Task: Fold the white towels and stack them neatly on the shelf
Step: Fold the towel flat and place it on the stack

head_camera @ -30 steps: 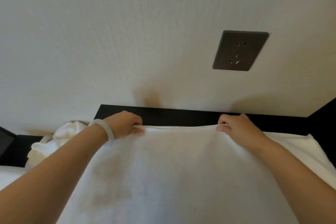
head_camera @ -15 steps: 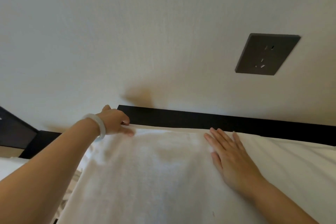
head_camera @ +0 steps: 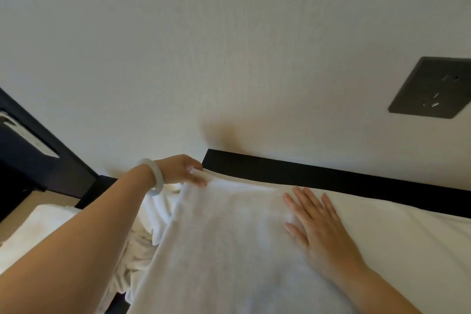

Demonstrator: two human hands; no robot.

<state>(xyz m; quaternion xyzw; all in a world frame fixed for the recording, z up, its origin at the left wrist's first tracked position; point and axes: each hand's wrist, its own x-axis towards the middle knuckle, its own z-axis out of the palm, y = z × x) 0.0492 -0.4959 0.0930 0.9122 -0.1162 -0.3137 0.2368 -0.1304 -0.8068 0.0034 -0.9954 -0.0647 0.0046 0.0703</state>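
— Where does the white towel (head_camera: 229,250) lie?

— Spread flat just in front of the black ledge (head_camera: 331,178). Its far edge runs along the ledge, close beside it.

— And the left hand (head_camera: 178,169)?

— At the ledge's left end. It pinches the towel's far left corner between thumb and curled fingers, and the corner is lifted a little. A pale bracelet (head_camera: 156,178) sits on that wrist.

— The right hand (head_camera: 321,234)?

— Palm down on the towel, just in front of the ledge's middle. Its fingers (head_camera: 305,201) are straight and spread, pressing the cloth and gripping nothing.

— Anything else?

— A heap of crumpled white towels (head_camera: 142,245) lies left of the ledge's left end, under the left forearm. A dark wall socket (head_camera: 430,88) sits on the wall above the ledge's right part.
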